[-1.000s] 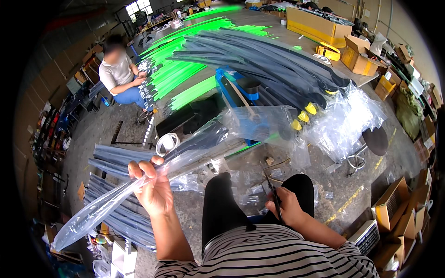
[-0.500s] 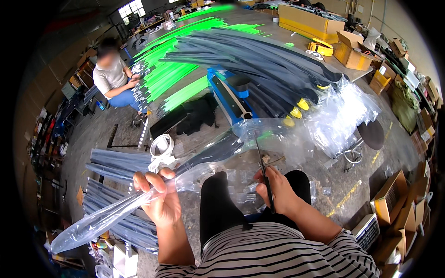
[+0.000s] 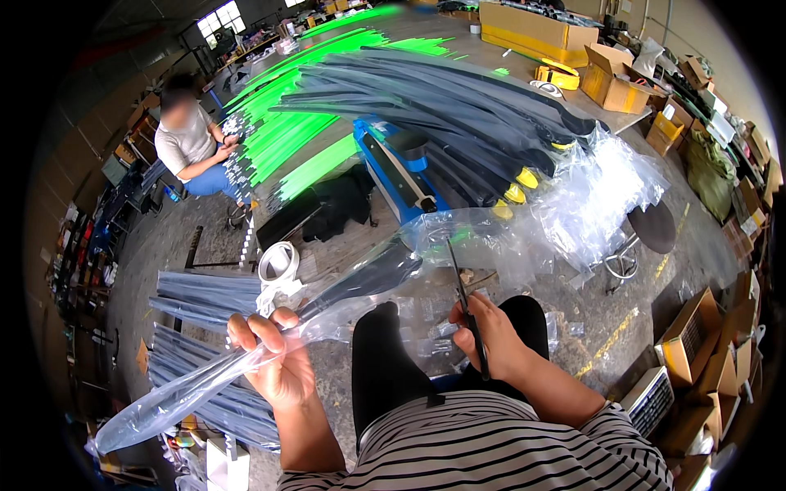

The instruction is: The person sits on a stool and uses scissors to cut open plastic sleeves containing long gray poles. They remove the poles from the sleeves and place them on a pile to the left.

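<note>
My left hand (image 3: pixel 280 360) is closed round a long clear plastic sleeve (image 3: pixel 172 401), whose loose end hangs down to the lower left. Beyond that hand, a dark, slender, paddle-shaped piece (image 3: pixel 364 278) shows through the plastic. My right hand (image 3: pixel 495 335) grips a slim tool (image 3: pixel 460 282) with a thin pointed metal blade and a black handle; I cannot make out its exact kind. Its tip points away from me and overlaps the sleeve's far part in view; whether it touches the plastic is unclear.
Dark lengths in clear plastic (image 3: pixel 426 90) and bright green strips (image 3: pixel 278 139) cover the bench. A blue fixture (image 3: pixel 389 176) stands ahead. White tape rolls (image 3: pixel 278 262) and wrapped bundles (image 3: pixel 201 295) lie left. A person (image 3: pixel 192 143) sits at far left; cartons (image 3: pixel 696 335) stand right.
The view has shifted slightly, so the background sits a little further left. Both hands keep their grips, with the sleeve and the tool nearly unmoved.
</note>
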A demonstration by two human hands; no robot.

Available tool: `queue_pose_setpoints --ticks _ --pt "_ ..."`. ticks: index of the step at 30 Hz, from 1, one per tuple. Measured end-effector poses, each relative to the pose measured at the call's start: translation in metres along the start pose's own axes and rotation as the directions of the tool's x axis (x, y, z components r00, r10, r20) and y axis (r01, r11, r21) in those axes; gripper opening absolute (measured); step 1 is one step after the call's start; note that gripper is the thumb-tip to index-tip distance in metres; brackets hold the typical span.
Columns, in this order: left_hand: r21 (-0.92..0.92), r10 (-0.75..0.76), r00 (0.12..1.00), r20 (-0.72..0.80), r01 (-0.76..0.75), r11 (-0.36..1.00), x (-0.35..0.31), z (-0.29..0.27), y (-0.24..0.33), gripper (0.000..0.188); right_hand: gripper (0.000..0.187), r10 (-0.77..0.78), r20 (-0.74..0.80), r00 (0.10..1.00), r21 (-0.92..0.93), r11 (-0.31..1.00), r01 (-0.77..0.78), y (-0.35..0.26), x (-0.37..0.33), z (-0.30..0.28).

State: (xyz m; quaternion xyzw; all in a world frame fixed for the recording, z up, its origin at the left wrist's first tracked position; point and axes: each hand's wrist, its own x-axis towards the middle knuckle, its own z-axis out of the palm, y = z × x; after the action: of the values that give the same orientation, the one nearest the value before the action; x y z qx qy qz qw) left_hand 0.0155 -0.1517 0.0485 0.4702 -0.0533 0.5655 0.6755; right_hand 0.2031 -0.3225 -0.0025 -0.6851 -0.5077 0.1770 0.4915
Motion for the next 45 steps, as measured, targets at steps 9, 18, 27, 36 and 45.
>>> queue_pose_setpoints --ticks 9,18,27,36,45 --pt "-0.009 0.007 1.000 0.008 -0.007 1.000 -0.001 0.006 0.001 0.029 0.057 -0.020 -0.044 0.999 -0.029 0.999 0.018 -0.001 0.001 0.001" --pt "-0.035 0.001 1.000 0.020 -0.001 0.999 -0.001 0.006 0.002 0.030 0.058 -0.041 -0.088 0.995 -0.012 0.999 0.040 0.002 -0.001 0.004" --pt "-0.038 0.005 1.000 0.022 -0.005 0.999 -0.002 0.005 0.003 0.030 0.050 -0.049 -0.133 0.990 0.010 0.999 0.050 0.003 -0.003 0.008" --pt "-0.060 -0.003 0.998 0.065 0.007 0.998 -0.002 0.002 0.004 0.032 0.046 -0.022 -0.146 0.989 0.003 1.000 0.023 0.009 -0.005 0.012" --pt "-0.013 -0.003 1.000 0.008 0.003 1.000 -0.006 0.001 0.004 0.031 0.046 -0.051 -0.114 0.992 -0.019 0.999 0.049 0.002 0.002 0.002"
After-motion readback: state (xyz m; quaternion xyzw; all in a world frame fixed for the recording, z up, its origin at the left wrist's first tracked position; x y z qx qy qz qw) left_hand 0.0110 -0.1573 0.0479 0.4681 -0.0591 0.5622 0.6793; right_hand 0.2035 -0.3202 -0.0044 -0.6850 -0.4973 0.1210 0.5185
